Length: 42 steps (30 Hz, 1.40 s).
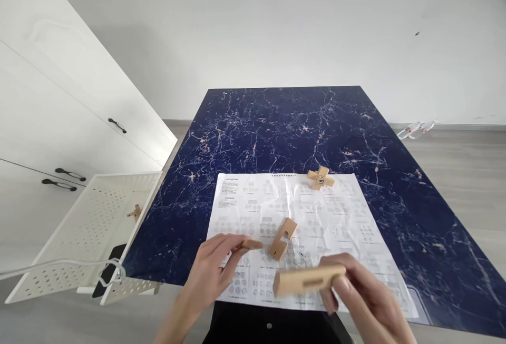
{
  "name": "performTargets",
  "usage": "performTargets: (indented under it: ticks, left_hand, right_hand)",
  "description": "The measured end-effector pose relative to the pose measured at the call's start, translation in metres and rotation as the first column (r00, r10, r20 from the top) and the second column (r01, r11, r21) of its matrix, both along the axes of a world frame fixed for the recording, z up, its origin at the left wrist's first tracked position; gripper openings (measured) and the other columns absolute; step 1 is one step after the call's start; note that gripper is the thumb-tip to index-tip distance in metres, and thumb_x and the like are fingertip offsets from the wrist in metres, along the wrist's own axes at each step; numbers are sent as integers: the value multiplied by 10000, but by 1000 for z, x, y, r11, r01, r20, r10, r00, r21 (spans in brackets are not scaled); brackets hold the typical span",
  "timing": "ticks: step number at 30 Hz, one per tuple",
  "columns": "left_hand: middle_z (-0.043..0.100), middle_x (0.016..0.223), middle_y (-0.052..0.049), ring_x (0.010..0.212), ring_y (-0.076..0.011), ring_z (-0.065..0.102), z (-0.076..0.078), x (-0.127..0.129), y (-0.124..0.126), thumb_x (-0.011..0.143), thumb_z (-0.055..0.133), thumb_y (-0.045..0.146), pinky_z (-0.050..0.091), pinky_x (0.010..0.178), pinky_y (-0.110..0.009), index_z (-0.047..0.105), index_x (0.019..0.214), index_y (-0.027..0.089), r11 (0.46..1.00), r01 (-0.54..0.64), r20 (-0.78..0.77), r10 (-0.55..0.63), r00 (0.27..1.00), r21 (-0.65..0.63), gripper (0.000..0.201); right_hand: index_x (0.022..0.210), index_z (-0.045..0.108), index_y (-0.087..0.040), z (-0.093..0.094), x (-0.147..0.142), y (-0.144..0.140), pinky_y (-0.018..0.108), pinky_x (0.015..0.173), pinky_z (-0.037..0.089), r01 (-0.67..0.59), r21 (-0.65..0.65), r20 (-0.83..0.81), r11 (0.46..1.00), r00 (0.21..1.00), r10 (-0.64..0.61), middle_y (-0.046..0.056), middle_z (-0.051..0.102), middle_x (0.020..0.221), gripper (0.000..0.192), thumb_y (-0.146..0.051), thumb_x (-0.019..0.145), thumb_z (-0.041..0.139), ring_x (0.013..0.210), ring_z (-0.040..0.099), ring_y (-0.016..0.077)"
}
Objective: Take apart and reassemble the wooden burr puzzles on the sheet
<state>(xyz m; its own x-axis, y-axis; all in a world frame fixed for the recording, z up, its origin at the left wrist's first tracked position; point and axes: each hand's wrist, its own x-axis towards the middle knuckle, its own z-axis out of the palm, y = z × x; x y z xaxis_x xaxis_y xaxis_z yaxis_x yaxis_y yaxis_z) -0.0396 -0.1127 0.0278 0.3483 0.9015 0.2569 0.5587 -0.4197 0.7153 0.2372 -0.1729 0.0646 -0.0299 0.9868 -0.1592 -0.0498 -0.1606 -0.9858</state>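
My right hand [361,299] grips a notched wooden puzzle bar [308,279], held level above the near edge of a printed instruction sheet [316,217]. My left hand [213,273] pinches a smaller wooden piece [251,244] just above the sheet. Another notched wooden bar [283,238] lies loose on the paper between the hands. An assembled wooden cross puzzle [321,177] rests at the sheet's far edge.
The sheet lies on a dark blue marbled table [284,128]. A white perforated tray [90,228] at the left holds a small wooden piece [135,212], a black phone [110,270] and a white cable [59,265]. White cabinets [59,107] stand behind it.
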Motion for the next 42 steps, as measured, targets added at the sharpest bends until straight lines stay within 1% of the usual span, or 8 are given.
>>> performTargets:
  ticks: [4,8,15,20,25,30,35,42]
  left_hand:
    - [816,869,6,622,-163,718,8,13,3,1089,603,406,568,578,-252,690,1266,246,969,-126,-37,121,992,-211,255]
    - [792,805,22,547,-160,679,8,32,10,1111,528,442,494,495,-248,666,1297,243,937,-86,-64,68,996,-338,306]
    - [706,694,36,525,-175,653,2,52,19,1119,504,416,424,490,-264,671,1291,240,976,-109,-238,62,969,-190,298]
    - [790,1008,-29,751,-204,749,-1,64,20,1137,498,388,543,623,-305,698,1182,242,989,-117,-276,87,957,-92,252]
    - [722,1221,-88,1108,-298,714,-3,72,18,1127,522,351,615,924,-479,646,1306,241,993,-104,-285,85,955,-52,244]
    - [510,1632,-146,1551,-411,440,-6,80,14,1018,710,530,479,1196,-631,469,1556,283,989,107,-234,-128,964,-100,639]
    - [412,1743,-132,1653,-410,290,-13,95,9,1042,681,516,327,1312,-676,423,1630,260,967,255,-355,-245,902,-18,692]
    - [378,1770,-72,1667,-361,273,-23,88,19,1150,482,361,362,1316,-621,414,1667,239,983,147,-528,-67,847,112,536]
  right_hand:
    - [821,594,-241,-5,22,16,306,571,337,-55,-164,243,985,965,94,-12,429,712,475,-623,1094,514,639,369,173]
    - [799,552,-245,-22,31,20,298,520,251,-126,-226,271,966,944,187,-31,360,702,513,-679,1066,496,611,277,162]
    - [799,591,-257,-49,25,28,280,471,279,-40,-140,466,989,879,102,-31,452,630,469,-651,1049,542,532,385,165]
    - [1063,698,-247,-52,18,35,300,505,446,-15,-98,508,995,859,63,22,698,716,423,-647,1047,562,574,636,221]
    - [1225,674,-248,-48,15,37,315,563,530,-66,-80,499,995,861,98,34,767,803,466,-659,1059,530,607,697,224]
    - [1304,625,-241,-57,18,33,321,648,568,-56,-67,476,996,875,81,43,783,879,454,-624,1077,537,706,747,230]
    - [1331,615,-233,-70,19,28,312,669,566,-1,-23,478,1000,878,12,31,755,861,451,-605,1097,515,729,748,224]
    - [1273,654,-241,-76,17,23,295,595,513,95,54,512,994,852,-109,2,683,745,435,-607,1096,501,634,673,207]
